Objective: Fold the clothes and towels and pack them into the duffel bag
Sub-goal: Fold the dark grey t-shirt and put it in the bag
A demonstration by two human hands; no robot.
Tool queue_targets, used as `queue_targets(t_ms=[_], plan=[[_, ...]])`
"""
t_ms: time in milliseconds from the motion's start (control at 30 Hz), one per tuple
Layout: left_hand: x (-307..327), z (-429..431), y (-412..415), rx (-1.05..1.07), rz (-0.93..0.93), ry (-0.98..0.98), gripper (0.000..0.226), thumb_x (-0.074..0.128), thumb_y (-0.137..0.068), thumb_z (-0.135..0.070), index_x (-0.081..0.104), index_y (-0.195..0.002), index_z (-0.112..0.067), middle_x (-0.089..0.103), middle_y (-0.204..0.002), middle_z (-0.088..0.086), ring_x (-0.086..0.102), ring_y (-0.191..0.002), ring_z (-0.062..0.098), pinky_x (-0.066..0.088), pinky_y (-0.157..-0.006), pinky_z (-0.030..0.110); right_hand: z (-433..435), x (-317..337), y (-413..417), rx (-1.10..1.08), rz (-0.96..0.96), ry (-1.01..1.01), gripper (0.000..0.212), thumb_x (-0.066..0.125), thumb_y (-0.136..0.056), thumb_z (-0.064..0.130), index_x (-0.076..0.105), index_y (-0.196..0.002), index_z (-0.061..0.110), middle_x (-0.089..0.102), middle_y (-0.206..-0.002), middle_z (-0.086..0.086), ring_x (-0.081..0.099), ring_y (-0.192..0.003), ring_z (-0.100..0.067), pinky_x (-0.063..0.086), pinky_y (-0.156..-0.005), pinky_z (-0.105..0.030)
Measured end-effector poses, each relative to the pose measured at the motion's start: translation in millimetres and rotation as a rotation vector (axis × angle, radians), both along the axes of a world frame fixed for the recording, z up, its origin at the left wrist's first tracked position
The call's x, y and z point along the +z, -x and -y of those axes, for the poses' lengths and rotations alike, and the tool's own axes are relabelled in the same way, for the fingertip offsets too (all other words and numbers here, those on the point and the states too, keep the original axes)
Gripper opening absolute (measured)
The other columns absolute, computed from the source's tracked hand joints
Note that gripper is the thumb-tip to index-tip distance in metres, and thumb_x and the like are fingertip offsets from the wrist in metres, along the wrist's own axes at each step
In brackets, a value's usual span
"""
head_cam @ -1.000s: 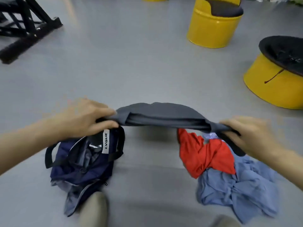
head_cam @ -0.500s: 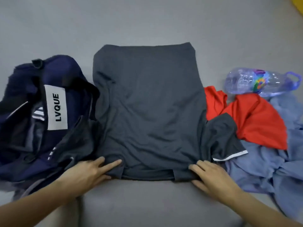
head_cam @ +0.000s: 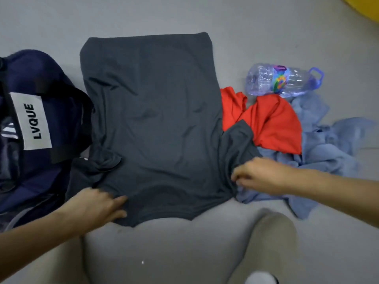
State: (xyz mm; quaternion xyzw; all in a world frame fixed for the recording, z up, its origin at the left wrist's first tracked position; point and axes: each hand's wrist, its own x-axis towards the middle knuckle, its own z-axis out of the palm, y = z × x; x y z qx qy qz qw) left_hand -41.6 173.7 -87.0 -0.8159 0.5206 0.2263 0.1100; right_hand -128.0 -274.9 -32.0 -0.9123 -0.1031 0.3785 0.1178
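Observation:
A dark grey T-shirt (head_cam: 151, 119) lies spread flat on the grey floor, its neck end nearest me. My left hand (head_cam: 98, 203) presses its near left corner with the fingers stretched out. My right hand (head_cam: 258, 175) has curled fingers and pinches the base of the shirt's right sleeve (head_cam: 238, 140). The navy duffel bag (head_cam: 34, 83) with a white LVQUE label lies open to the left and touches the shirt's left sleeve. A red garment (head_cam: 272, 121) and a crumpled light blue garment (head_cam: 328, 148) lie in a heap to the right.
A crushed clear plastic bottle (head_cam: 283, 80) lies beyond the red garment. A yellow object's edge (head_cam: 367, 5) shows at the top right corner. My legs (head_cam: 270, 242) in beige trousers are at the bottom. Bare floor stretches beyond the shirt.
The shirt went from being held stretched in the air to lying flat on the floor. Since then my right hand has shifted right from the near hem onto the sleeve.

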Motion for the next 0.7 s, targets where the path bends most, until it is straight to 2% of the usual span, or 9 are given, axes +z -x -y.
queue_targets(t_ms=[33, 67, 167, 233, 300, 400, 533, 633, 700], plan=[[-3.1, 22.2, 5.0, -0.01, 0.051, 0.152, 0.067, 0.008, -0.101, -0.063, 0.07, -0.094, -0.037, 0.064, -0.066, -0.007, 0.064, -0.053, 0.018, 0.047, -0.042, 0.029, 13.8, -1.6, -9.8, -0.103, 0.101, 0.034, 0.023, 0.058, -0.094, 0.031, 0.068, -0.115, 0.032, 0.073, -0.11, 0.01, 0.066, -0.102, -0.018, 0.046, -0.085, -0.031], [-4.7, 51.4, 11.8, 0.001, 0.055, 0.268, 0.058, 0.017, -0.103, -0.058, 0.065, -0.084, -0.031, 0.061, -0.066, -0.007, 0.063, -0.052, 0.02, 0.047, -0.04, 0.029, 27.5, -6.1, -18.8, -0.234, 0.192, 0.048, 0.025, 0.06, -0.094, 0.03, 0.067, -0.118, 0.031, 0.073, -0.111, 0.008, 0.067, -0.105, -0.02, 0.046, -0.085, -0.031], [-1.5, 164.6, 34.1, 0.137, -0.036, 0.427, 0.032, 0.039, -0.097, -0.049, 0.062, -0.098, -0.027, 0.061, -0.081, -0.005, 0.066, -0.066, 0.026, 0.049, -0.047, 0.034, 58.2, -26.4, -36.8, -0.571, 0.351, 0.014, 0.043, 0.067, -0.091, 0.033, 0.058, -0.133, 0.028, 0.067, -0.123, 0.0, 0.064, -0.109, -0.027, 0.049, -0.09, -0.037], [3.0, 240.6, 45.5, 0.367, -0.166, 0.478, 0.027, 0.05, -0.098, -0.044, 0.058, -0.118, -0.027, 0.061, -0.098, -0.002, 0.067, -0.083, 0.03, 0.054, -0.061, 0.042, 66.9, -40.8, -44.5, -0.592, 0.397, -0.035, 0.059, 0.069, -0.089, 0.033, 0.048, -0.144, 0.029, 0.058, -0.136, -0.004, 0.061, -0.115, -0.028, 0.048, -0.095, -0.038], [1.8, 302.2, 51.1, 0.599, -0.302, 0.547, 0.036, 0.057, -0.097, -0.037, 0.052, -0.132, -0.029, 0.06, -0.112, -0.001, 0.065, -0.098, 0.029, 0.053, -0.076, 0.045, 70.5, -50.9, -52.1, -0.581, 0.396, -0.088, 0.067, 0.069, -0.09, 0.032, 0.04, -0.15, 0.032, 0.054, -0.143, -0.004, 0.058, -0.12, -0.028, 0.044, -0.097, -0.035], [-12.4, 353.8, 60.3, 0.746, -0.383, 0.616, 0.051, 0.06, -0.097, -0.034, 0.044, -0.144, -0.029, 0.054, -0.124, -0.002, 0.059, -0.109, 0.026, 0.051, -0.088, 0.045, 71.1, -61.6, -64.4, -0.497, 0.373, -0.094, 0.066, 0.066, -0.094, 0.028, 0.037, -0.152, 0.036, 0.059, -0.136, -0.005, 0.057, -0.118, -0.028, 0.042, -0.091, -0.032], [-35.2, 360.7, 72.7, 0.767, -0.376, 0.541, 0.068, 0.061, -0.095, -0.043, 0.029, -0.155, -0.035, 0.045, -0.135, -0.005, 0.05, -0.116, 0.023, 0.051, -0.091, 0.042, 72.7, -66.7, -68.4, -0.433, 0.378, -0.109, 0.056, 0.062, -0.096, 0.023, 0.046, -0.147, 0.04, 0.051, -0.101, 0.008, 0.057, -0.112, -0.025, 0.039, -0.084, -0.031], [-39.6, 364.1, 76.7, 0.754, -0.306, 0.505, 0.073, 0.062, -0.09, -0.056, 0.03, -0.153, -0.038, 0.045, -0.132, -0.005, 0.049, -0.111, 0.021, 0.052, -0.085, 0.039, 77.1, -70.0, -71.4, -0.49, 0.389, -0.148, 0.052, 0.061, -0.095, 0.019, 0.053, -0.141, 0.041, 0.058, -0.106, 0.004, 0.057, -0.114, -0.023, 0.042, -0.087, -0.032], [-38.4, 371.1, 79.7, 0.727, -0.247, 0.507, 0.063, 0.062, -0.09, -0.055, 0.039, -0.146, -0.037, 0.05, -0.122, -0.003, 0.051, -0.103, 0.022, 0.053, -0.08, 0.04, 76.0, -72.5, -70.2, -0.512, 0.379, -0.177, 0.052, 0.062, -0.095, 0.022, 0.051, -0.142, 0.043, 0.059, -0.107, 0.003, 0.057, -0.111, -0.022, 0.04, -0.083, -0.03]])
